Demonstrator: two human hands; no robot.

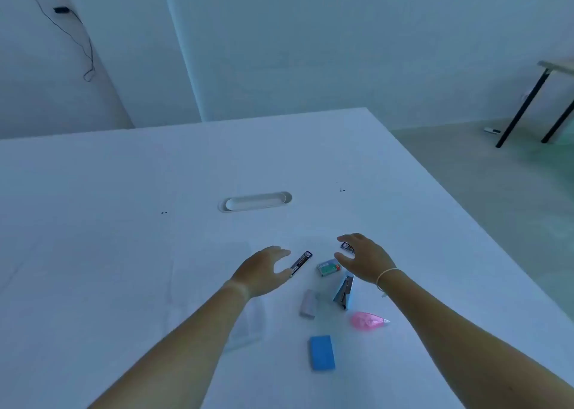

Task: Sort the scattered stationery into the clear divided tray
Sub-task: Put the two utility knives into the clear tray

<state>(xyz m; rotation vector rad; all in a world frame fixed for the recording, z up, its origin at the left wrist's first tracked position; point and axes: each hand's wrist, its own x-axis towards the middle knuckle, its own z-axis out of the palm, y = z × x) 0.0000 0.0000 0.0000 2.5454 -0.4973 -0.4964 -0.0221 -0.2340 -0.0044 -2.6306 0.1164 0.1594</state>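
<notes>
Reaching over the white table (124,191) with both hands, both open and holding nothing. Left hand (261,272) is hovering with fingers spread, thumb tip just beside the near end of a black lead case (301,262); contact unclear. Right hand (363,259) is curling loosely over a second black case (347,247), mostly hidden under its fingers, can't tell if touching. Thin band (386,273) is sitting on the right wrist.

Stationery is lying scattered between and below the hands: green staple box (327,267) just beside the right thumb, blue stapler (344,292) near it, grey eraser (308,304) left of the stapler, pink tape dispenser (368,320) below the stapler, blue block (322,352) nearest the camera.

Clear tray (245,328) is lying under the left forearm, faint, hard to make out; looks empty where visible. Oval cable slot (254,202) is sitting further back on the table.
</notes>
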